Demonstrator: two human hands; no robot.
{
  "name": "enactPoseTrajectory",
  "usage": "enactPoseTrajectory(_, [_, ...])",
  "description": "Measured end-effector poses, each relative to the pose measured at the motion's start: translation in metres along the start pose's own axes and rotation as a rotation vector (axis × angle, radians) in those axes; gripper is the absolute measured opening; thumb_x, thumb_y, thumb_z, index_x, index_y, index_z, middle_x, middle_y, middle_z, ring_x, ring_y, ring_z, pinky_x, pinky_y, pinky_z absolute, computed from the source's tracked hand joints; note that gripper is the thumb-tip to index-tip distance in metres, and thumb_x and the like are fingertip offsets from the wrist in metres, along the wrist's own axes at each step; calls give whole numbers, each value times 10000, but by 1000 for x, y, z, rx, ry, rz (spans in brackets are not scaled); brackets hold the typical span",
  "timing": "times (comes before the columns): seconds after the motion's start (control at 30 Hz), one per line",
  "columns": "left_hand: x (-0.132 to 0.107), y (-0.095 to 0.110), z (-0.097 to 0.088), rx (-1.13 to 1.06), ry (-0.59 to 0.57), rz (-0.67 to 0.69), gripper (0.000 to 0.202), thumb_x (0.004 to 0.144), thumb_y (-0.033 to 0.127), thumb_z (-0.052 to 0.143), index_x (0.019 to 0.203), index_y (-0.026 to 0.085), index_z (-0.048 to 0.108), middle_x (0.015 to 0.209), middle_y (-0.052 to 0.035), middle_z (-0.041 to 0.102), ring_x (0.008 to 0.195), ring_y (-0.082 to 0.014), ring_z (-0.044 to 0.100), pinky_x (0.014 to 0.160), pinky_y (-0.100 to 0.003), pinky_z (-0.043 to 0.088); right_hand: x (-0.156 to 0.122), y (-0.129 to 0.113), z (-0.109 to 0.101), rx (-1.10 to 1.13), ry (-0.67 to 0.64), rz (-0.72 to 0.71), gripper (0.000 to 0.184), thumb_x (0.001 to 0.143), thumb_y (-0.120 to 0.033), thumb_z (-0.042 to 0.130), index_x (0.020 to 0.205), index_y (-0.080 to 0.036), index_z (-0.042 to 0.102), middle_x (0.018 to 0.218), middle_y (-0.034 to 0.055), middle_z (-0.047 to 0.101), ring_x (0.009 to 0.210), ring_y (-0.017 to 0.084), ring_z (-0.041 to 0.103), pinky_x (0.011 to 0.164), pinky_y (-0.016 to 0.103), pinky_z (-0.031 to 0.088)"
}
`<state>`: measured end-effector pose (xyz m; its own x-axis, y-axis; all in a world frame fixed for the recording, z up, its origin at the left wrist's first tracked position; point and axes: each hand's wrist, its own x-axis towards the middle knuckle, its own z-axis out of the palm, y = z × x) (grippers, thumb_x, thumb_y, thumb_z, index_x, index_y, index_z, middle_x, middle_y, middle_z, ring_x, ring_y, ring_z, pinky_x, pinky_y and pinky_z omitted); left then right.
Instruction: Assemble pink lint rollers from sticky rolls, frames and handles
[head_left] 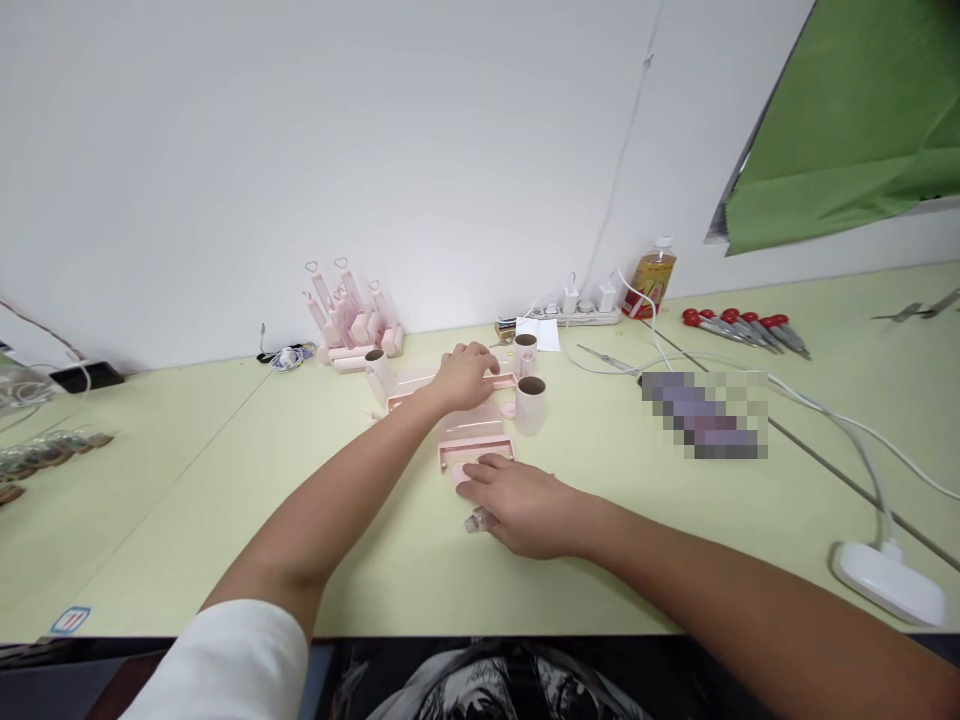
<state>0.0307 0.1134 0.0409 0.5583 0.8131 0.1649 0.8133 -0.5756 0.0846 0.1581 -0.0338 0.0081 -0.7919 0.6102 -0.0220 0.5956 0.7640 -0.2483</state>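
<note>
On the pale table, two pink trays lie open, apparently unfinished, before ringed pink cases that look complete, the left hand arched over the rear tray, the right hand flattish at the near one, any pinch hidden

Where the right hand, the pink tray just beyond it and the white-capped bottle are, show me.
Right hand [525, 507]: head view, on the back of the hand.
Pink tray [474, 445]: head view, on its far wall.
White-capped bottle [651, 280]: head view, on the body.
</note>
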Motion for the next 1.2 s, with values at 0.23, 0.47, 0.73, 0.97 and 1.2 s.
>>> enactPoseTrajectory(0.23, [41, 8, 17, 213, -185, -109, 1037, 514, 691, 723, 1382, 243, 373, 1409, -171, 387, 1265, -381, 329, 1014, -540, 276, 1, 0, -2, -30, 10, -30, 273, 844, -201, 536, 1093, -114, 608, 1093, 145, 608, 1003, 292, 507, 831, 402, 452])
enactPoseTrajectory(0.47, [42, -1, 19, 253, -178, -84, 959, 607, 630, 687, 1422, 275, 327, 1473, -146, 334, 1313, -368, 283, 1033, -543, 251, 2, 0, -1, -30, 10, -23, 280, 824, -193, 562, 1090, -118, 608, 1107, 146, 606, 1013, 293, 505, 825, 397, 453])
enactPoseTrajectory(0.73, [33, -16, 9, 239, -233, -68, 980, 641, 658, 658, 1466, 302, 266, 1560, -125, 221, 1400, -362, 191, 1087, -564, 207, 1, 1, 0, -13, 18, -28, 249, 822, -187, 562, 1061, -130, 606, 1083, 137, 602, 985, 288, 504, 796, 400, 449])
enactPoseTrajectory(0.97, [28, -31, 2, 199, -333, -51, 945, 670, 570, 677, 1471, 276, 270, 1546, -143, 286, 1389, -356, 258, 1082, -564, 220, 1, 1, -1, 8, 25, -28, 227, 836, -192, 545, 1047, -135, 608, 1079, 148, 601, 1002, 298, 500, 798, 411, 449])
enactPoseTrajectory(1.2, [22, -28, -2, 142, -253, -48, 751, 787, 508, 566, 1451, 257, 320, 1502, -123, 366, 1325, -336, 361, 1060, -502, 278, 2, 3, 1, 19, 43, -16, 234, 845, -219, 542, 1059, -147, 603, 1128, 142, 593, 1029, 300, 496, 802, 421, 458])
